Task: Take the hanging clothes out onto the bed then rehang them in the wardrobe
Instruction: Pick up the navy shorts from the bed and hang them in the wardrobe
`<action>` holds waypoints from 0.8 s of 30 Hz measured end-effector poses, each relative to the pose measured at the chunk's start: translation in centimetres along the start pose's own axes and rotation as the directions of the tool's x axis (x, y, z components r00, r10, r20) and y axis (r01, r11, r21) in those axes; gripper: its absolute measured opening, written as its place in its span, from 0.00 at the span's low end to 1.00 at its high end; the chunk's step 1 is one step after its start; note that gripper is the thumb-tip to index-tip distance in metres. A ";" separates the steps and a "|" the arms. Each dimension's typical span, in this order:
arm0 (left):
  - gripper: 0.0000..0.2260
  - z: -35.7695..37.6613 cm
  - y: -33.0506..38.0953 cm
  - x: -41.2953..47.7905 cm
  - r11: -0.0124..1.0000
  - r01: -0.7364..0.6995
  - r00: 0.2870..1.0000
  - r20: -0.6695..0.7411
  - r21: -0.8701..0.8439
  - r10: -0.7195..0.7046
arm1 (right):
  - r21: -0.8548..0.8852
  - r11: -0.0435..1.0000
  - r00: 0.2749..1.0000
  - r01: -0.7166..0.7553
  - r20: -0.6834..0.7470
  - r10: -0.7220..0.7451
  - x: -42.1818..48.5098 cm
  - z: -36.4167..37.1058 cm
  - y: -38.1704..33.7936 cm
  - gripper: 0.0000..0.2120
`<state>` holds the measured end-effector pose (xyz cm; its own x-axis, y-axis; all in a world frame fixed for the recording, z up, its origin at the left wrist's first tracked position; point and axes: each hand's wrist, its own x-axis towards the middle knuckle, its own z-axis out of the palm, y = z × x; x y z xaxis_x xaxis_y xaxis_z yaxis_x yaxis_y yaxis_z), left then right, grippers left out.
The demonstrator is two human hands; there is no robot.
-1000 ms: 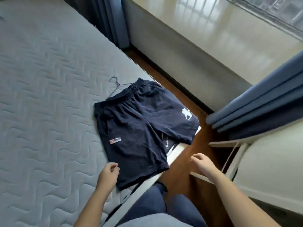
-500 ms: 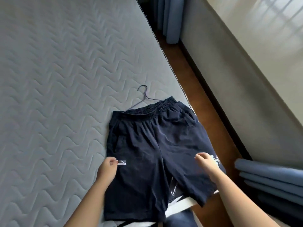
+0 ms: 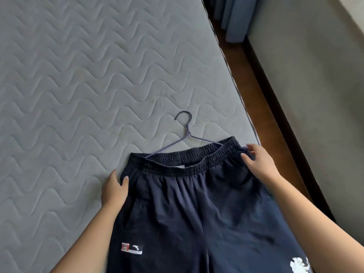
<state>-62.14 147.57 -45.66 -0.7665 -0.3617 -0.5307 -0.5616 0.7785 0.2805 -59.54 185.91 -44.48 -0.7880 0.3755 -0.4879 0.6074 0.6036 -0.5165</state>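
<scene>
view from the person's head, looking down at a grey quilted bed (image 3: 78, 95). a pair of navy shorts (image 3: 197, 213) lies flat near the bed's right edge, on a thin wire hanger (image 3: 186, 133). the hanger's hook points up the bed and its arms run inside the elastic waistband (image 3: 183, 160).

the left hand (image 3: 115, 189) is at the waistband's left end. its thumb lies on the cloth and its fingers are at the outer edge, holding the side of the shorts in a light pinch. the right hand (image 3: 258, 164) rests on the waistband's right end with its fingers fairly straight. it is blurred, so whether it grips the cloth cannot be told. a small red and white logo (image 3: 131, 249) marks the left leg.

a strip of brown floor (image 3: 256, 85) runs beside the bed. the wardrobe is not in view.

the step in hand looks like taking hold of the shorts by both waistband ends. to do it well, each hand should probably pinch cloth and hanger wire together, so the shorts do not slide off. lifting both ends level should keep the hanger seated. once the shorts are up, one hand could move to the hook.
</scene>
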 end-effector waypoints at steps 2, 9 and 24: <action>0.24 0.6 0.5 1.9 1.000 -0.019 1.000 0.004 -0.018 0.019 | -0.037 0.999 1.000 0.003 0.025 -0.002 2.1 0.5 -0.4 0.24; 0.17 2.5 2.9 3.4 0.989 0.031 0.999 0.029 -0.143 -0.027 | -0.199 0.979 0.993 -0.033 0.107 0.056 4.6 2.2 -0.5 0.25; 0.07 -3.8 -0.7 -5.7 0.967 -0.059 0.996 -0.076 -0.247 0.041 | -0.189 0.980 0.945 -0.068 0.302 0.124 -5.2 1.1 0.5 0.19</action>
<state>-58.53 147.13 -39.77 -0.8102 -0.3675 -0.4566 -0.5753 0.6472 0.5001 -55.00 183.51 -42.99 -0.6394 0.2169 -0.7377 0.6293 0.6989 -0.3399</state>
